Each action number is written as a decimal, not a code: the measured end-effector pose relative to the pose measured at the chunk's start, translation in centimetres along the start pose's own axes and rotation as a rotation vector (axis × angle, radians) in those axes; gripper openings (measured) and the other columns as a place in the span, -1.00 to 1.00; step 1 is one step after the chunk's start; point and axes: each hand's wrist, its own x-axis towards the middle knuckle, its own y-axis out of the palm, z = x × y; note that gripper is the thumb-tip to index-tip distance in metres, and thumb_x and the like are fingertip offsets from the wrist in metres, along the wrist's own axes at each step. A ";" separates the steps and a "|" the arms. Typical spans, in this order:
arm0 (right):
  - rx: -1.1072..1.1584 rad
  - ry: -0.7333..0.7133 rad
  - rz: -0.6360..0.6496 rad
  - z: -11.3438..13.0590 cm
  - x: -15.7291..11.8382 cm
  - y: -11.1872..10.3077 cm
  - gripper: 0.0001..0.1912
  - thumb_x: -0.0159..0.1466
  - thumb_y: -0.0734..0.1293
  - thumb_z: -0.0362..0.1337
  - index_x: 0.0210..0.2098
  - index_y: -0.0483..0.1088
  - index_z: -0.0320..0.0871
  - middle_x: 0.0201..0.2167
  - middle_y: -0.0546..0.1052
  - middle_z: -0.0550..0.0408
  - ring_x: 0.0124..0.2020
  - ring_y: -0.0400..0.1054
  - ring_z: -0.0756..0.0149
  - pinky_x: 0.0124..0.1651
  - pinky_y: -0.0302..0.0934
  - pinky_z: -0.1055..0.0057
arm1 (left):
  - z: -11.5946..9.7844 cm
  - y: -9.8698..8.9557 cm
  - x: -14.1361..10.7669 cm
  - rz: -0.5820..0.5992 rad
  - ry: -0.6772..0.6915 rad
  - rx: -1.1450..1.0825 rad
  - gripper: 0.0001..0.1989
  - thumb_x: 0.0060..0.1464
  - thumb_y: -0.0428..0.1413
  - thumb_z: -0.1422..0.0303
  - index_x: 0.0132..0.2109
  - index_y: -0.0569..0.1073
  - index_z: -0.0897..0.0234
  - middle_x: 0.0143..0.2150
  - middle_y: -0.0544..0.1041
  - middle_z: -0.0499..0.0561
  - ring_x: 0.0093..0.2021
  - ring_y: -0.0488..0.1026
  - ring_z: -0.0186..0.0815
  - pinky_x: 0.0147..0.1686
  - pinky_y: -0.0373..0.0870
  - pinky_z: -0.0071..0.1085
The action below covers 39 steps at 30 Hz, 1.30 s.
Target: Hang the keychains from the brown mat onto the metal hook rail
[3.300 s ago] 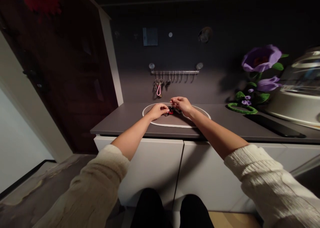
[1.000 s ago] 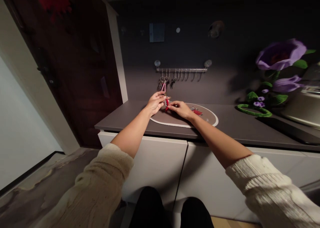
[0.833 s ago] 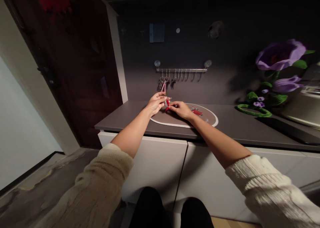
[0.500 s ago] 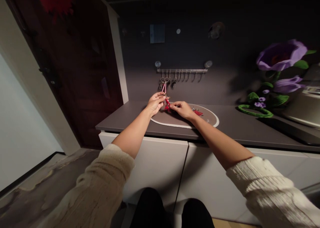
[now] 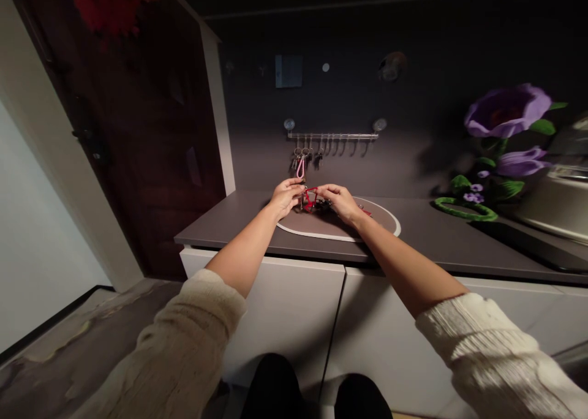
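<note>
My left hand (image 5: 285,200) is closed in a pinch on a bunch of keys, with small metal parts showing at its fingertips. From there a red cord (image 5: 311,202) stretches across to my right hand (image 5: 340,200), whose thumb and forefinger pinch its other side. Both hands are just above an oval brown mat (image 5: 337,230) with a white rim. Dark, small objects lie on the mat beneath the right hand, partly hidden. Another red item (image 5: 367,212) shows just beyond the right wrist. Behind the hands, a pink strap (image 5: 301,168) hangs among keys (image 5: 295,160).
A clear rail (image 5: 333,136) with several hooks is fixed to the dark wall. Purple fabric flowers (image 5: 508,116) and a pale rounded object (image 5: 558,198) stand at the right of the grey counter (image 5: 427,241). White cabinet doors (image 5: 275,302) are below; a dark door (image 5: 179,162) is at left.
The right hand has lifted slightly, and the red cord is now spread into an open loop between both hands. The left hand keeps its grip. The view has tilted slightly upward.
</note>
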 end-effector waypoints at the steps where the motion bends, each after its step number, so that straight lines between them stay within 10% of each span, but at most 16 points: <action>1: 0.024 -0.003 -0.008 -0.1 0.1 0.0 -0.75 0.00 0.33 -0.13 -0.42 0.45 -0.18 -0.41 0.51 0.12 -0.31 0.34 0.37 -0.12 0.15 0.40 | 0.1 0.0 0.0 0.005 -0.010 0.011 -0.76 -0.17 0.16 0.58 -0.29 0.34 0.33 -0.48 0.41 -0.09 -0.45 0.40 -0.44 -0.27 0.41 -0.29; 22: 0.398 0.062 -0.016 0.9 0.0 -0.6 -0.62 -0.02 0.39 -0.08 -0.25 0.33 -0.10 -0.34 0.53 0.08 -0.31 0.41 0.35 -0.23 0.26 0.39 | 0.4 0.5 -1.0 0.285 -0.146 0.126 -0.75 -0.20 0.22 0.50 -0.28 0.39 0.32 -0.36 0.49 -0.03 -0.32 0.47 -0.41 -0.07 0.32 -0.24; 39: 0.468 0.103 -0.110 1.4 1.3 -4.0 -0.70 -0.06 0.42 -0.27 -0.35 0.28 -0.14 -0.52 0.46 0.23 -0.66 0.18 0.59 -0.62 0.06 0.63 | 0.7 0.9 -0.3 0.020 -0.092 0.160 -0.93 -0.09 0.11 0.46 -0.36 0.39 0.35 -0.46 0.44 -0.03 -0.46 0.41 -0.48 -0.39 0.36 -0.51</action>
